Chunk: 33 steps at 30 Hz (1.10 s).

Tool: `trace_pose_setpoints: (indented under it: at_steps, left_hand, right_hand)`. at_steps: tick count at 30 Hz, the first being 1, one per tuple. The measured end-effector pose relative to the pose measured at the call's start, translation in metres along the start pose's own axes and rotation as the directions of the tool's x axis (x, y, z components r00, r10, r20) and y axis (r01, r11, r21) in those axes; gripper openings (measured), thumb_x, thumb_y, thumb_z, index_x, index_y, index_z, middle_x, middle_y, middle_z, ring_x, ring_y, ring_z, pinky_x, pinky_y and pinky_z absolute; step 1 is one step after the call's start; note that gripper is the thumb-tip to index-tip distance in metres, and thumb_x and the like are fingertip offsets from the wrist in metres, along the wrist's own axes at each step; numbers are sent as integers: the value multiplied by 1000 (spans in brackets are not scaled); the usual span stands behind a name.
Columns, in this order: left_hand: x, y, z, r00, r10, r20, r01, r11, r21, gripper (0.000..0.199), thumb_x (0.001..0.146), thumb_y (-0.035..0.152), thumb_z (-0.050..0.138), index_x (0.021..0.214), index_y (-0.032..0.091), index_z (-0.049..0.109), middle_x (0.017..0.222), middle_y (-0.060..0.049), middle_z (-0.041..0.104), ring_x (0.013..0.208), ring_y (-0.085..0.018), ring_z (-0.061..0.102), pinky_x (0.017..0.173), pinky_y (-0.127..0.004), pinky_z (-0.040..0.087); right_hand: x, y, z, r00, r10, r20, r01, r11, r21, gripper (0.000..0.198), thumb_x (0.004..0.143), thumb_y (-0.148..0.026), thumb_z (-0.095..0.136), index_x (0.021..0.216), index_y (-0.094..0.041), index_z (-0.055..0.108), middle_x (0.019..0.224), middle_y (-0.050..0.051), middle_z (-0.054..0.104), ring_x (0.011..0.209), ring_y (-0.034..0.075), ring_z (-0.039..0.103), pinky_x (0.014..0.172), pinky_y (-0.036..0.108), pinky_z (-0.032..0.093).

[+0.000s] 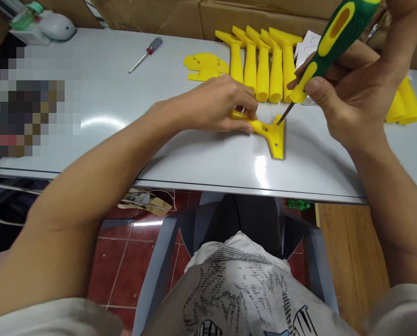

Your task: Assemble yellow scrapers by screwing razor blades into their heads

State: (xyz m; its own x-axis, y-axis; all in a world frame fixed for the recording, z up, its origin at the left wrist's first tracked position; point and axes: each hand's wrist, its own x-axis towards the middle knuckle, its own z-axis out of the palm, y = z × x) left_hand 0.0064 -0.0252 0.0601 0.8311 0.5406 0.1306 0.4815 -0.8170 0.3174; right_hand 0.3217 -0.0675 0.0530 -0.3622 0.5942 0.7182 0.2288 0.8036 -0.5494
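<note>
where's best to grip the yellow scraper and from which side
Probably the slim handle, from the left: the yellow scraper lies with that handle pointing left, and the left hand pinches it there. The flared head, at the right, has the tip of the green-and-yellow screwdriver on it, so is best left free.

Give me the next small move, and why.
Probably twist the green-and-yellow screwdriver in the right hand: its metal tip seems set on the head of the T-shaped yellow plastic scraper, which the left hand holds by its handle.
</note>
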Motion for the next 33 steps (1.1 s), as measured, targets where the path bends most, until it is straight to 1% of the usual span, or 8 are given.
trace_pose_setpoints:
  at_steps: [4,5,8,12,16,19,25,33]
  left_hand:
    - [1,1,1,1000,-4,-6,4,1000,1,28,108,51,77,114,28,93,112,-11,87,103,-34,81,89,-45,52]
    - [1,1,2,1000,-4,-7,4,1000,2,28,108,50,77,113,27,93,112,-10,87,103,-34,80,89,-45,52]
    - [1,4,1,1000,-2,-4,2,1000,-1,26,107,47,80,112,25,92,110,-12,86,99,-32,77,88,-45,50]
    - [-1,8,-1,1000,-2,14,1,1000,12,29,114,45,73,116,22,91,114,-13,86,101,-31,77,91,-44,51]
    - [-1,4,0,1000,0,3,0,1000,-9,25,111,49,80,111,27,91,112,-12,87,99,-32,78,88,-44,53]
    - [-1,1,1,1000,13,-12,-13,999,-31,24,111,53,81,109,32,91,112,-11,89,99,-31,79,86,-44,55]
    - [0,4,1,1000,12,-4,-12,1000,8,28,111,48,77,111,24,91,113,-14,88,98,-32,78,87,-45,52]
    - [0,-7,7,998,29,-47,-33,996,-80,26,108,56,88,104,30,90,108,-12,88,94,-31,79,84,-43,54]
  right_hand:
    - [-1,35,7,1000,0,-22,-1,998,-56,106,93,-95,93,182,-60,49,140,-6,77,125,16,86,103,32,76]
    - [-2,53,10,987,-128,-99,120,990,-80,119,83,-102,95,183,-61,44,139,-5,74,114,15,85,89,26,75]
    - [0,113,25,874,-303,-379,272,953,-135,141,70,-122,82,185,-58,33,119,-2,65,78,10,68,52,21,51]
    - [13,159,47,825,-191,-532,87,973,-214,173,72,-133,55,197,-42,-22,109,4,60,72,18,50,55,33,46]
    - [20,159,52,783,-173,-598,51,975,-215,171,67,-136,40,197,-39,-14,106,5,61,74,22,52,61,39,55]
    - [12,157,40,835,-142,-532,-3,965,-262,167,68,-138,28,198,-39,-5,105,3,61,83,23,66,76,43,67]
    - [1,149,22,914,-102,-392,67,993,-101,158,62,-126,79,189,-52,21,138,-2,72,107,20,85,63,26,53]
    - [-1,88,16,970,105,-219,-116,993,-36,120,100,-116,50,197,-53,19,174,-3,70,139,22,88,76,14,68]
